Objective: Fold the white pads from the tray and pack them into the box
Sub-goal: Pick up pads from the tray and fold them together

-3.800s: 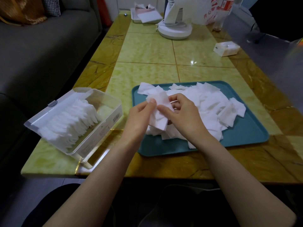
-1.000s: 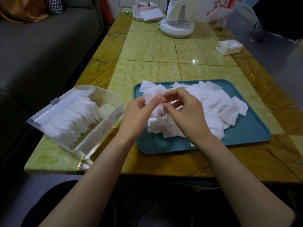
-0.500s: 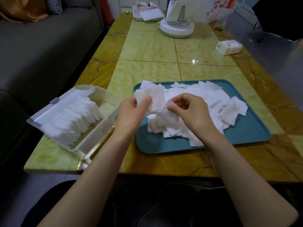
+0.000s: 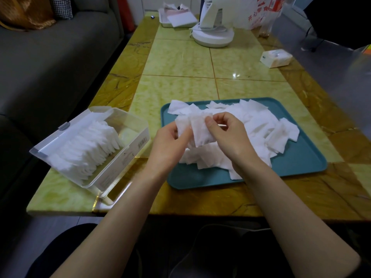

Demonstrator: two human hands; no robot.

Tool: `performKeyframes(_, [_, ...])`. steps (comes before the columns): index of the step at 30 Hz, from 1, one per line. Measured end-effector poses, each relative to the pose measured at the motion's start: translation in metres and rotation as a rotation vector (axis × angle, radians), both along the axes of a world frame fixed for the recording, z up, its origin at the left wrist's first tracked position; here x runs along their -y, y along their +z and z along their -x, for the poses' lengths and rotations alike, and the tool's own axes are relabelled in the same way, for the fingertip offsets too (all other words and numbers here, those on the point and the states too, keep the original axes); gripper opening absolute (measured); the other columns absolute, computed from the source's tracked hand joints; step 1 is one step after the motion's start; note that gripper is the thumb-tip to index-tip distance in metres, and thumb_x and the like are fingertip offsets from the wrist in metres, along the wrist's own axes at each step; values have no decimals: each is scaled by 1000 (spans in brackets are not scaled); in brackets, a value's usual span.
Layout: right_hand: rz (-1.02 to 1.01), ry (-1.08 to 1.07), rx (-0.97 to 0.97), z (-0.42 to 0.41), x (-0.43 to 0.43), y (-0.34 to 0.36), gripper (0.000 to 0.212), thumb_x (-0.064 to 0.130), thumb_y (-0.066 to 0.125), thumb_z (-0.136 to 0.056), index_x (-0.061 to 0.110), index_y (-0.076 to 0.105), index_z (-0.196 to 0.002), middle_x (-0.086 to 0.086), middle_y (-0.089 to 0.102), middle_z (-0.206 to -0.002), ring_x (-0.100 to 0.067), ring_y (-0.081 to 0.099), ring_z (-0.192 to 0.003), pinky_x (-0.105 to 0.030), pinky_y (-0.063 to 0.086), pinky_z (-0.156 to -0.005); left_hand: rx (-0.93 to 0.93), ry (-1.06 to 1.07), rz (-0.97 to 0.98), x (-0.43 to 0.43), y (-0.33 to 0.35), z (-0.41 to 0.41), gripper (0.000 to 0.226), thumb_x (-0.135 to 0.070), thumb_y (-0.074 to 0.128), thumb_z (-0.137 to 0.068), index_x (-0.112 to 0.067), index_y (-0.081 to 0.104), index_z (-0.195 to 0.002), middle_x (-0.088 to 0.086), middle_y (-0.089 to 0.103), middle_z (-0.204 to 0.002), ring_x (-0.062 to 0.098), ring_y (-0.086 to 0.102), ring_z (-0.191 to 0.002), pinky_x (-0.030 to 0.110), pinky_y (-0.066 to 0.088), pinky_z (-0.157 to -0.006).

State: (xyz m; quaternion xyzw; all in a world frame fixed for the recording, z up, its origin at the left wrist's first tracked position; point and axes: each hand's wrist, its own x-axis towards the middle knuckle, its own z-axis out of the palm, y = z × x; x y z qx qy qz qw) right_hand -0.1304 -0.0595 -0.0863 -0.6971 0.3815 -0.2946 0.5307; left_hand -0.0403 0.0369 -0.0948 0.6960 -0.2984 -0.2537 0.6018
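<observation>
A teal tray [image 4: 297, 165] on the table holds a loose heap of white pads [image 4: 255, 127]. Above its left end, both hands hold one white pad [image 4: 197, 130] between them. My left hand [image 4: 168, 145] grips the pad's left side, and my right hand [image 4: 230, 137] pinches its upper right edge with thumb and forefinger. The pad hangs partly doubled over. To the left stands a clear plastic box [image 4: 128, 151], lid open, with a row of folded white pads [image 4: 90, 145] packed in its near part; its far end has no pads in it.
A white fan base [image 4: 212, 37] stands at the far middle of the yellow tiled table [image 4: 180, 61], with a small white box [image 4: 276, 58] at the right and a tray of papers [image 4: 176, 19] behind. A grey sofa [image 4: 50, 57] runs along the left.
My hands came back together over the tray's left end. The pad that my left hand held apart half a second ago is now held by both hands.
</observation>
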Motion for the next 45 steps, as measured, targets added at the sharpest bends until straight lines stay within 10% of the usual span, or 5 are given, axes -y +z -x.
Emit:
performKeyframes(17, [-107,-14,241,4,6,10,11,22,57,-92,18,54,-102,3,62,-87,-6,58,-76,-16,47,-66,-37,58,-11,3,-3,-4,29,-25,41,-102,-11,63,-88,4,61,-84,12,54,-78,23,42,-69])
performKeyframes(25, [177,-30,83,-4,-5,-4,6,20,58,-91,15,57,-93,13,58,-83,-1,54,-74,-13,45,-67,-32,-21,-31,5,1,6,34,-22,37,-103,-14,67,-91,7,70,-95,23,63,-92,40,49,-89])
performKeyframes(30, [278,-53,67,-3,-8,-7,5,20,58,-91,15,56,-91,14,57,-80,9,51,-68,-6,39,-64,-53,-110,-46,2,1,5,55,-64,42,-82,-13,62,-91,8,62,-91,22,57,-87,45,47,-84])
performKeyframes(37, [232,38,-30,-5,-9,-8,32,20,54,-93,14,46,-124,3,52,-116,-7,53,-96,-17,47,-80,49,-114,-52,4,-4,4,13,-25,52,-87,-28,61,-96,0,70,-96,24,64,-95,38,53,-82])
performKeyframes(45, [122,407,-115,1,-15,6,45,7,51,-91,18,38,-133,4,49,-124,-9,48,-113,-18,42,-95,85,-126,-61,1,-9,-1,20,-7,35,-99,-18,40,-116,-13,51,-103,0,51,-96,21,44,-86])
